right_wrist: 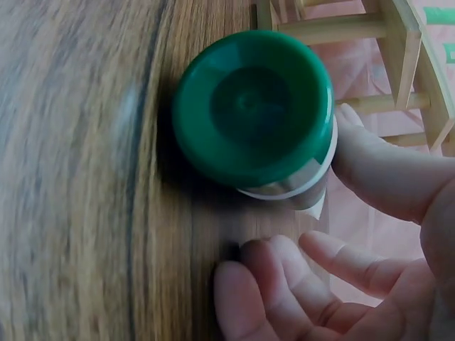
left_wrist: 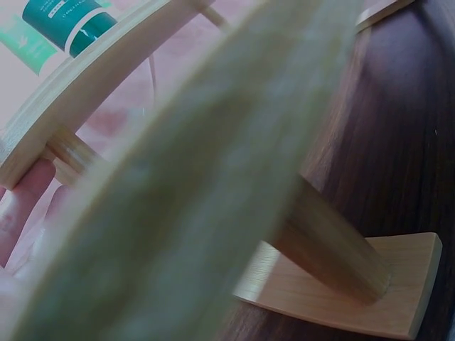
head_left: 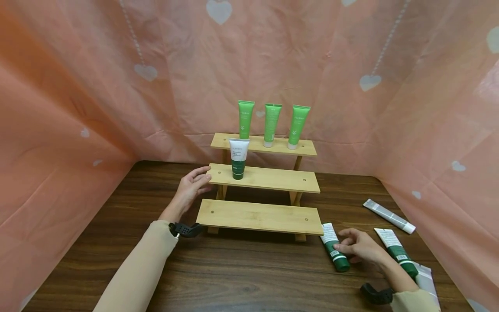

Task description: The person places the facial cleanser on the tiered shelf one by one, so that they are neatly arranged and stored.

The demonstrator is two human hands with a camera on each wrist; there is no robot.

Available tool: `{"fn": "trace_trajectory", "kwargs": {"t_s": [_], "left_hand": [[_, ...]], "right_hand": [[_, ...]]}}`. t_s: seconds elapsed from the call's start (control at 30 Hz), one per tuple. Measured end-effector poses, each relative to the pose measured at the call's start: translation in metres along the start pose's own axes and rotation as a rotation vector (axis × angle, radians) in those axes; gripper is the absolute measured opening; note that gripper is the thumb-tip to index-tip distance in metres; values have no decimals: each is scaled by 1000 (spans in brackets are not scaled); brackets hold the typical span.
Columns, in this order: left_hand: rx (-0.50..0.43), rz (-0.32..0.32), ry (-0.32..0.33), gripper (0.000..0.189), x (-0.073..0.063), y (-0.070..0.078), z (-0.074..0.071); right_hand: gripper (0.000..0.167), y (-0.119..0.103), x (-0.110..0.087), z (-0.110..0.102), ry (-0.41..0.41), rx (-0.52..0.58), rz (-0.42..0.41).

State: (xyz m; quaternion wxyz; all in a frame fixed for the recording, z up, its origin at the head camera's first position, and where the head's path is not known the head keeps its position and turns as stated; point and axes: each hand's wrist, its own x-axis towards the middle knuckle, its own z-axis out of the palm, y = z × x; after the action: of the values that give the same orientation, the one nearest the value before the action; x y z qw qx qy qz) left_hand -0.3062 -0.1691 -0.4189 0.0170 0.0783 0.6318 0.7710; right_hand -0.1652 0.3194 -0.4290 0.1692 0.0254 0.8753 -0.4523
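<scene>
My left hand (head_left: pixel 192 185) is at the left end of the middle board of a three-tier wooden display stand (head_left: pixel 261 215), gripping that end with fingers above and below it. In the left wrist view a fingertip (left_wrist: pixel 28 199) meets the board's underside. A white-and-green squeeze tube (head_left: pixel 238 158) stands cap down on this tier. My right hand (head_left: pixel 362 247) is beside another white-and-green tube (head_left: pixel 334 249) lying on the table, its thumb along the tube's side. In the right wrist view the tube's green cap (right_wrist: pixel 249 106) faces me, with a gap between it and the loosely bent fingers.
Three light green tubes (head_left: pixel 271 125) stand on the top tier. At the right lie a grey tube (head_left: pixel 389 216), another white-and-green tube (head_left: pixel 396 251) and a silvery tube (head_left: pixel 426 279) partly behind my right forearm. Pink curtain (head_left: pixel 78 86) surrounds the dark wooden table (head_left: pixel 218 277).
</scene>
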Motion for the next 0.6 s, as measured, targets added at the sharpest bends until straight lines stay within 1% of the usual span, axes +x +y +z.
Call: {"fn": "trace_trajectory", "kwargs": {"t_s": [0.27,0.5,0.6], "left_hand": [[-9,13,2,51,0,-1,1],[-8,15,-1,53,-1,0,1],[-8,14,-2,54,-2,1,1]], "right_hand": [[67,-7,1,8,6,-38,8],[64,-16,3,14,11,-2,46],[61,-17,4,15,15,21,65]]}}
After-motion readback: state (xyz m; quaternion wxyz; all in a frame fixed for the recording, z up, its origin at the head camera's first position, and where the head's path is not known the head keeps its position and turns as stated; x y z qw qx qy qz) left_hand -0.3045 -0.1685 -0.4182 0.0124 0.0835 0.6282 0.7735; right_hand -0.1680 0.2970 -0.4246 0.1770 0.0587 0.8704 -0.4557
